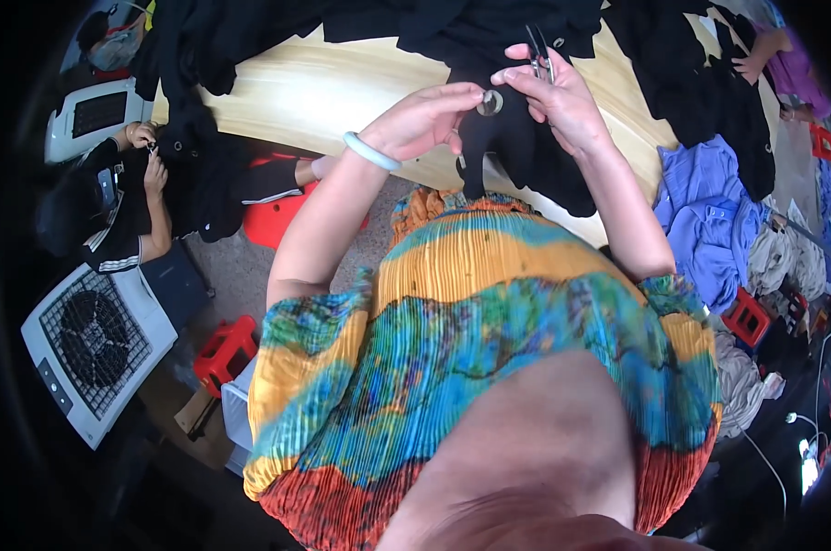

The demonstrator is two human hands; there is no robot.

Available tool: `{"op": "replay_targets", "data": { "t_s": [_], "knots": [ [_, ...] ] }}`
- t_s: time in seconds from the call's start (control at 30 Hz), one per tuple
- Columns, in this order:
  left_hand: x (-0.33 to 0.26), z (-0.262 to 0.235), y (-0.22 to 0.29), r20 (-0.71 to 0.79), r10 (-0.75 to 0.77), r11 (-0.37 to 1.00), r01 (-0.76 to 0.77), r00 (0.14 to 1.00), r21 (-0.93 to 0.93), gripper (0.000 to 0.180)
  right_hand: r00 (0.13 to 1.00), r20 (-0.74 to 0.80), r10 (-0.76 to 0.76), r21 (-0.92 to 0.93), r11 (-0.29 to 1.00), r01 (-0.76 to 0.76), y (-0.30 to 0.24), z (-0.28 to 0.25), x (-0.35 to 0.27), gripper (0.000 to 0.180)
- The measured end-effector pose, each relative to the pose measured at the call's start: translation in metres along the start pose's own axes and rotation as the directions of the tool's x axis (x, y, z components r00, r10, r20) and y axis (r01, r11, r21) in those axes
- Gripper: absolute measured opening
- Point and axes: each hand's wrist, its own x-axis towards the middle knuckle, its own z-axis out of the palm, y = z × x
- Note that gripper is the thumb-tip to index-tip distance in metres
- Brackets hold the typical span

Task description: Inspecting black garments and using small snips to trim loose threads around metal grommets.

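Observation:
My left hand (422, 119), with a pale bangle (371, 151) at the wrist, has its fingertips closed at the edge of a round, shiny grey button (491, 103). Close by on the right, my right hand (555, 96) is wrapped round a small pair of dark thread snips (538, 57), whose tips point away from me. Black cloth (525, 156) lies under both hands and hangs over the table's near edge. Whether the button is attached to this cloth I cannot tell.
The pale wooden table (296, 87) carries more black garments (691, 87). Blue-violet clothes (709, 211) are heaped at the right. On the left a person in black (121, 207) handles dark cloth, near a red stool (227, 354) and a white fan unit (98, 349). Another person's hand (755, 60) rests far right.

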Motion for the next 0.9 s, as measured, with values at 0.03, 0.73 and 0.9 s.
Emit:
{"op": "replay_targets", "data": {
  "t_s": [0.03, 0.73, 0.9],
  "knots": [
    [0.000, -0.002, -0.003, 0.011, -0.025, 0.999, 0.025, 1.000, -0.046, 0.020, 0.997, -0.021, -0.070, -0.020, 0.997, 0.070, 0.001, 0.001, 0.001, 0.032],
    [0.008, -0.003, -0.025, -0.030, 0.029, 0.961, -0.036, 0.999, -0.276, 0.018, 0.907, 0.022, -0.421, -0.566, 0.742, 0.359, 0.018, 0.011, -0.015, 0.028],
    [0.007, -0.006, -0.026, -0.078, 0.024, 0.987, -0.036, 0.997, -0.155, 0.018, 0.973, -0.015, -0.232, -0.402, 0.892, 0.207, 0.021, 0.007, -0.014, 0.021]
  ]
}}
